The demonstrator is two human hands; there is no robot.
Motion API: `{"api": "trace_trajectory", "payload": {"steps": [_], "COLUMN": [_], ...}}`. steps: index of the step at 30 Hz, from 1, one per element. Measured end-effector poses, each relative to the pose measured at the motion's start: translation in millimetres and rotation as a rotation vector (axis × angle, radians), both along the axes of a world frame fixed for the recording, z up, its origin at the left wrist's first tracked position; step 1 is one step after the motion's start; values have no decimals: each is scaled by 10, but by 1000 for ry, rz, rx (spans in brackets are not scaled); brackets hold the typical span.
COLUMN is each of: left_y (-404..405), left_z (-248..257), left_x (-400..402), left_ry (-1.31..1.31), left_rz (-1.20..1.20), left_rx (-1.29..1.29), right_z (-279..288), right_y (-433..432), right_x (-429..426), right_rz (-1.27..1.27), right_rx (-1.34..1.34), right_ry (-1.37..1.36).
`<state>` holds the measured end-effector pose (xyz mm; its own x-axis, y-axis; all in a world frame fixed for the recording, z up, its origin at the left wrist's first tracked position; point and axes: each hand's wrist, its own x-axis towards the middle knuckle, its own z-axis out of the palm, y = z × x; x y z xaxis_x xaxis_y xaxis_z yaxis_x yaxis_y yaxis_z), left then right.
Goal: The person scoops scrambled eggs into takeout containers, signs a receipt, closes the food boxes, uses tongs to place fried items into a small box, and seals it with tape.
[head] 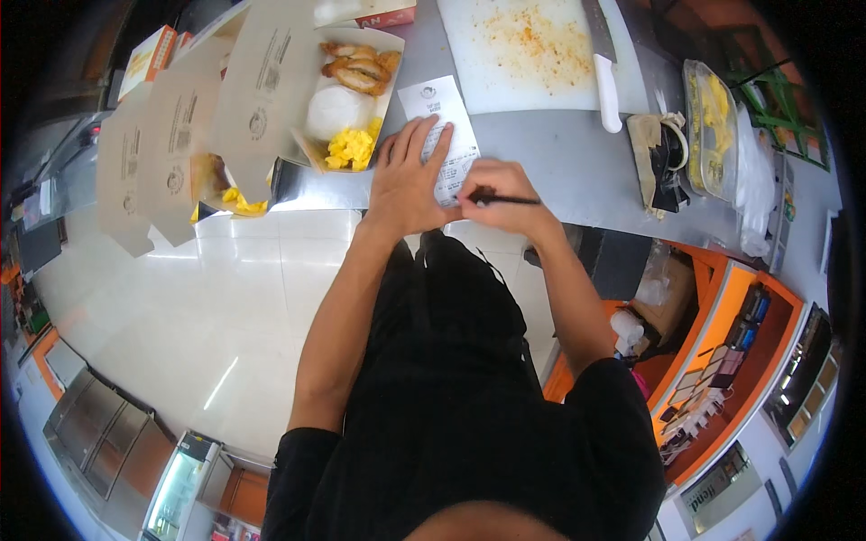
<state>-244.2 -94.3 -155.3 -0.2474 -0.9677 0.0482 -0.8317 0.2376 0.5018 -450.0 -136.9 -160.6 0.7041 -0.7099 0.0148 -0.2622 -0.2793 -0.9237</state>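
A printed paper receipt (452, 135) lies on the steel counter (541, 149). My left hand (409, 176) is spread flat over its left side, fingers apart, pressing it down. In my right hand (504, 193) is a dark pen (514, 199), its tip end hidden by my fingers near the receipt's lower edge. Just left of the receipt stands an open cardboard meal box (394, 88). Sliced breaded fried meat (360, 71), a white wrapped mound (338, 113) and yellow scrambled egg (352, 147) sit inside it.
Farther back lies a white cutting board (473, 61) with crumbs and a white-handled knife (607, 95). More open meal boxes (233, 199) overhang the counter at left. At right are a tape roll (676, 142) and a clear tub (710, 135) of yellow food.
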Motion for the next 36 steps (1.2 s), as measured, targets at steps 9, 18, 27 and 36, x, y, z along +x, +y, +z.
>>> {"api": "trace_trajectory", "payload": {"steps": [9,18,27,36], "left_y": [31,218,-573,-713], "left_z": [-31,10,-232,-279], "left_x": [11,-573,-1768,-1869], "left_ry": [26,-91,-5,204], "left_rz": [13,-167,-407,-228], "left_rx": [-15,-79,-271,-342], "right_z": [68,182,273,160], "right_y": [-57,-1,-123,-217], "right_x": [-143,-960,-1555,-1682], "right_rz": [-113,-665,-677,-656], "right_rx": [-59,158,-372,-563], "right_ry": [-5,241,536,487]}}
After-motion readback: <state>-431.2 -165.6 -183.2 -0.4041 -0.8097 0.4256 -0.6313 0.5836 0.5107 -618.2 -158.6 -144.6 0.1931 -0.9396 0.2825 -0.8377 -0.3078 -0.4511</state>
